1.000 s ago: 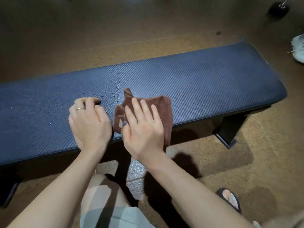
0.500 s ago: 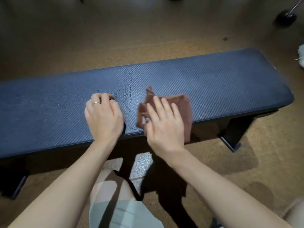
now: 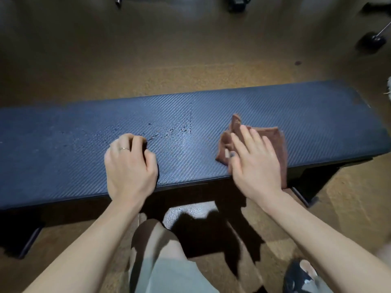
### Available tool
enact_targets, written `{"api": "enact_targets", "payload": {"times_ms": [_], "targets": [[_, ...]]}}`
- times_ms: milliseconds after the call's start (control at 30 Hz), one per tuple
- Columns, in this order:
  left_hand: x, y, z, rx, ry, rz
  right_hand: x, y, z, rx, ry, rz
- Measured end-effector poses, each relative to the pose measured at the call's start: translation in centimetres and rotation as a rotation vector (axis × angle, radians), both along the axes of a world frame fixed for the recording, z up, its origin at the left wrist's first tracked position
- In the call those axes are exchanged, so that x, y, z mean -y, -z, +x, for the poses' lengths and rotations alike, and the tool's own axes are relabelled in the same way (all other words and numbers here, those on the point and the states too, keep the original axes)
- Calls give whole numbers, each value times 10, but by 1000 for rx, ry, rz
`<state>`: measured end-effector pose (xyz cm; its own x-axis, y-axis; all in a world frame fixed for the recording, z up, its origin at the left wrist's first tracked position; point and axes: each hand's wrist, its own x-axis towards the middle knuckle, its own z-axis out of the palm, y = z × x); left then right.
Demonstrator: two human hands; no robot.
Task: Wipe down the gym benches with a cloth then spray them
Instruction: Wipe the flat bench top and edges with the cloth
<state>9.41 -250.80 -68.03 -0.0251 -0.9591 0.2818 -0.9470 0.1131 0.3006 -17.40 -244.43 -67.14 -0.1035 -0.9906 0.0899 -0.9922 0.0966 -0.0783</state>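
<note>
A long dark blue padded bench (image 3: 296, 115) with a woven texture runs across the view. Damp droplets mark its middle (image 3: 179, 130). My right hand (image 3: 254, 159) lies flat, fingers spread, pressing a brown cloth (image 3: 275, 138) onto the bench's right half near the front edge; part of the cloth hangs over that edge. My left hand (image 3: 129, 163) rests on the bench left of centre with its fingers curled under and a ring on one finger. No spray bottle is in view.
Brown speckled floor (image 3: 190, 66) surrounds the bench. Its dark legs (image 3: 306, 193) stand below on the right and lower left. My knee (image 3: 156, 246) and a sandalled foot (image 3: 300, 273) are in front. Dark gym gear (image 3: 370, 42) sits at the far right.
My right hand has slid the cloth to the right along the bench, away from my left hand. The left hand has stayed in place, curled on the bench.
</note>
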Motion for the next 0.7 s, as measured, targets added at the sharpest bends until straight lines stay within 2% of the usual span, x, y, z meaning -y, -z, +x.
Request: {"api": "enact_targets", "payload": {"times_ms": [167, 267, 400, 500, 700], "targets": [[0, 1, 1, 5, 10, -1, 49, -2, 81, 3, -349, 69], [1, 0, 1, 28, 4, 5, 96, -3, 110, 29, -403, 26], [2, -1, 2, 30, 8, 26, 149, -5, 124, 24, -384, 22], [2, -2, 4, 6, 8, 36, 164, -5, 96, 59, -384, 16], [3, 0, 0, 2, -18, 42, 181, -3, -36, -3, 13, -8]]}}
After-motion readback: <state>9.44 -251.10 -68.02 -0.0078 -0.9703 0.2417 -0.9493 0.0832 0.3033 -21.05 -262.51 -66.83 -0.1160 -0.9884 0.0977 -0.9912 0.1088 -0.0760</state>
